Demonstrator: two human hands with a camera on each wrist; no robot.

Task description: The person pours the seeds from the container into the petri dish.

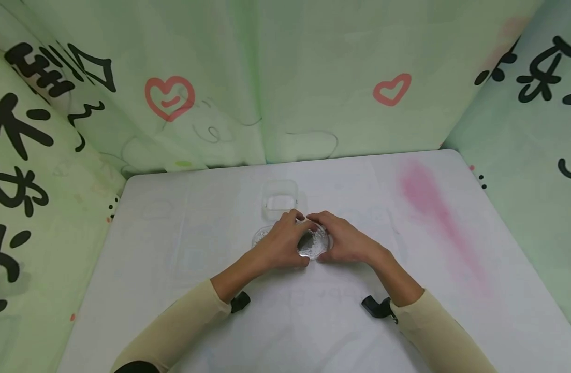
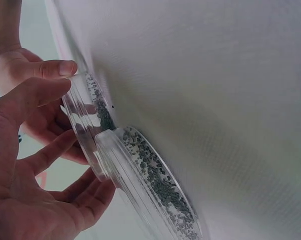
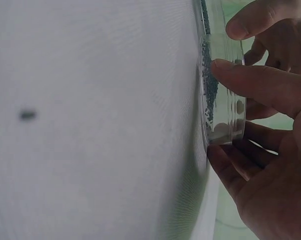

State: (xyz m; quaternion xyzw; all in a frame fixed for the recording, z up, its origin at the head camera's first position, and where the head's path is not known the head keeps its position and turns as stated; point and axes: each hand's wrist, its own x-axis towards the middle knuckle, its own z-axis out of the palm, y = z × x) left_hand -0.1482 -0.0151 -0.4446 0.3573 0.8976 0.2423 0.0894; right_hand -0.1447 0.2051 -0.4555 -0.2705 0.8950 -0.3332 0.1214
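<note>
A clear round tub [image 1: 317, 242] with small dark granules in its bottom stands on the white table, between both hands. My left hand [image 1: 282, 242] holds it from the left, thumb in front and fingers behind at the rim. From the right, my right hand [image 1: 346, 239] grips the tub's side with thumb and fingers. In the right wrist view the right thumb presses the wall of the tub [image 3: 223, 107]. A second clear round tub [image 2: 158, 192] with dark granules sits beside it on the left, partly hidden by my left hand in the head view.
A clear rounded-square container [image 1: 279, 187] lies just behind the tubs. The white-covered table [image 1: 210, 331] has a pink stain at the right. Green curtains [image 1: 285, 77] with hearts and black writing close off the back and both sides.
</note>
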